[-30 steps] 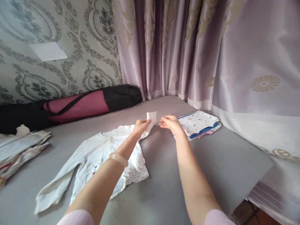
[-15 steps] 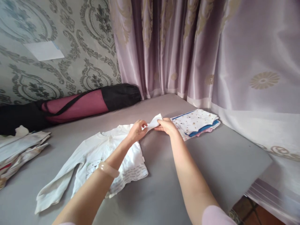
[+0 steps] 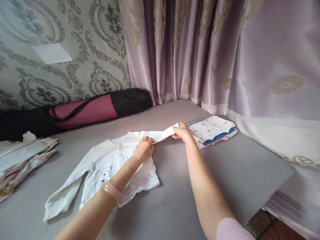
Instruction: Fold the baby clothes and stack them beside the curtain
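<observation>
Since one second ago, my left hand point(image 3: 144, 149) has let go of the sleeve's end and slid back toward the shoulder of the white shirt point(image 3: 117, 153). My right hand point(image 3: 182, 132) was free then, and now it has the end of the sleeve point(image 3: 162, 134). The sleeve was bent up, and now I see it pulled out long.

My right hand is closed small, with the sleeve's end pinched between thumb and fingers. My left hand is on the shirt with its fingers curled down. I cannot tell if it pinches the cloth or just presses on it. A pale bracelet point(image 3: 112, 190) sits around my left wrist.

The shirt lies spread out on the gray bed point(image 3: 225, 180), partly under my left arm. It has a bear picture point(image 3: 103, 176) on the front and small words near the bottom. Its other sleeve point(image 3: 65, 193) lies down to the left.

Just past my right hand I see a flat stack of clothes point(image 3: 212, 128), with a spotted white one on top and blue and pink edges below. More clothes point(image 3: 27, 155) lie at the far left. A long pink and black bag point(image 3: 86, 112) lies by the wall point(image 3: 82, 63).
</observation>
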